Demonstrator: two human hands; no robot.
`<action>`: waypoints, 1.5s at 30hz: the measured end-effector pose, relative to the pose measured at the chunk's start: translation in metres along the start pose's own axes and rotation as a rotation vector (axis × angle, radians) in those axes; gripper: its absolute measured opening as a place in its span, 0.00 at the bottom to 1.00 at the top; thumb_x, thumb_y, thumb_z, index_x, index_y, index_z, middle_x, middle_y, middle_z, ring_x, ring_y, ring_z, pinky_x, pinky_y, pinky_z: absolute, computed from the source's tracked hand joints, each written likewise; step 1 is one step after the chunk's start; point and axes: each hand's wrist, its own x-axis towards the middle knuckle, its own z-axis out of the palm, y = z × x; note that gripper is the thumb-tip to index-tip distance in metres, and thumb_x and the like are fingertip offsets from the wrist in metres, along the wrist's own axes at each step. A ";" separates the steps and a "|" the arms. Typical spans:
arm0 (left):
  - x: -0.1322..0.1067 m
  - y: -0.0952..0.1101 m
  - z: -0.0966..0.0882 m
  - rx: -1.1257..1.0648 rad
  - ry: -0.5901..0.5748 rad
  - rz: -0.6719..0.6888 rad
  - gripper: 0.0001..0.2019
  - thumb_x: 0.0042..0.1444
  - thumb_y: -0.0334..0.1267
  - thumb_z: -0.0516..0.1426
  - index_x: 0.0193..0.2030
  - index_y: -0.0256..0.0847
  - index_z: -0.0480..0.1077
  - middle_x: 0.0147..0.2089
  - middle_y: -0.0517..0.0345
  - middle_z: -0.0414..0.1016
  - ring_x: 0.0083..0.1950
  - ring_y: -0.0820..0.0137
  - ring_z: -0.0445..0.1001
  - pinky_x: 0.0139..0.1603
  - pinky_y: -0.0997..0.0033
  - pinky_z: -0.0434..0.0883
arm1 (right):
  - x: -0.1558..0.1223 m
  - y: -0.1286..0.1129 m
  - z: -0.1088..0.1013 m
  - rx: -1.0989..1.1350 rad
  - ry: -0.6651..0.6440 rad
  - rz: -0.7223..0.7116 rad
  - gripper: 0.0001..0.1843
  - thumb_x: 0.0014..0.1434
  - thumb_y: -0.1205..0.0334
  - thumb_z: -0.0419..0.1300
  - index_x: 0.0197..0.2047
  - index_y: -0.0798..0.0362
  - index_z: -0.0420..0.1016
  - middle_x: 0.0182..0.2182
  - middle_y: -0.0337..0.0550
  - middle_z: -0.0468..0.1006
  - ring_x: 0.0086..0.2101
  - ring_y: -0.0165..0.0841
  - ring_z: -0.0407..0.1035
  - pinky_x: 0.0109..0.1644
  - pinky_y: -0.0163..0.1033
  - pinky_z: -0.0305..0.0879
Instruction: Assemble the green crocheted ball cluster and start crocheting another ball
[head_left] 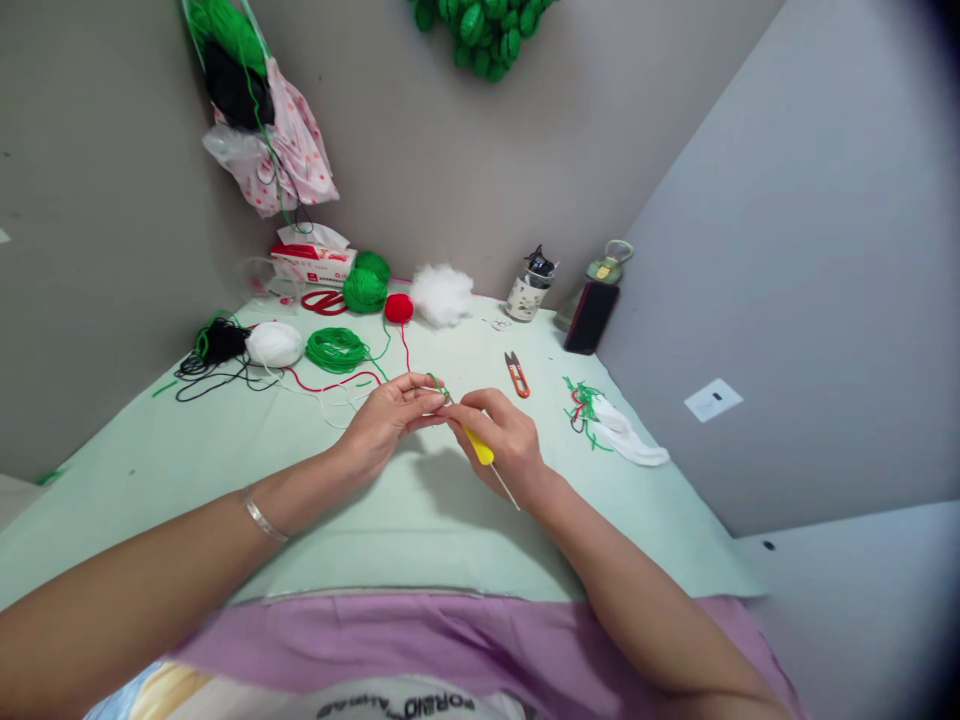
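Observation:
My right hand (504,440) is closed round a crochet hook (478,446) with a yellow handle, its thin pale end sticking out below my palm. My left hand (397,415) pinches a small loop of green yarn (438,386) between its fingertips. The hook's tip meets that yarn where both hands come together above the table; the exact stitch is too small to make out. Behind my left hand lies a coil of green yarn (336,350), with a strand running toward the fingers. Red and white strands also trail near that hand.
Balls of white (274,344), red (399,308) and green yarn (365,290) stand at the back, beside white stuffing (442,294). Orange thread snips (517,374), a propped phone (592,317), a jar (529,292) and yarn scraps (586,408) lie to the right. Walls enclose the table.

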 end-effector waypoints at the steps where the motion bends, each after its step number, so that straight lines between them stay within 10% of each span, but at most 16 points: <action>1: 0.000 0.000 0.000 -0.002 -0.012 -0.005 0.16 0.48 0.39 0.70 0.42 0.39 0.73 0.34 0.60 0.78 0.39 0.70 0.78 0.51 0.63 0.74 | 0.000 0.000 0.001 0.008 0.001 0.006 0.14 0.67 0.69 0.54 0.51 0.49 0.78 0.37 0.48 0.78 0.36 0.33 0.73 0.40 0.37 0.71; 16: -0.001 0.011 -0.002 0.055 -0.108 -0.095 0.17 0.47 0.38 0.71 0.37 0.39 0.68 0.30 0.62 0.76 0.36 0.70 0.77 0.48 0.62 0.74 | 0.006 0.003 -0.009 0.467 0.027 0.204 0.12 0.69 0.66 0.55 0.48 0.49 0.79 0.42 0.48 0.79 0.41 0.34 0.75 0.44 0.41 0.74; 27: 0.001 0.013 -0.004 -0.024 -0.152 -0.149 0.13 0.49 0.35 0.70 0.35 0.38 0.70 0.32 0.62 0.76 0.37 0.73 0.77 0.46 0.71 0.74 | -0.003 0.006 -0.003 0.211 0.010 -0.002 0.20 0.66 0.74 0.54 0.55 0.46 0.77 0.46 0.50 0.80 0.45 0.36 0.75 0.46 0.42 0.74; 45: 0.000 0.011 -0.004 0.145 -0.141 0.000 0.17 0.50 0.39 0.70 0.39 0.39 0.66 0.32 0.64 0.77 0.36 0.70 0.80 0.47 0.64 0.74 | 0.011 0.015 -0.007 1.117 0.095 0.758 0.11 0.59 0.53 0.67 0.35 0.53 0.80 0.33 0.42 0.77 0.31 0.30 0.71 0.39 0.39 0.73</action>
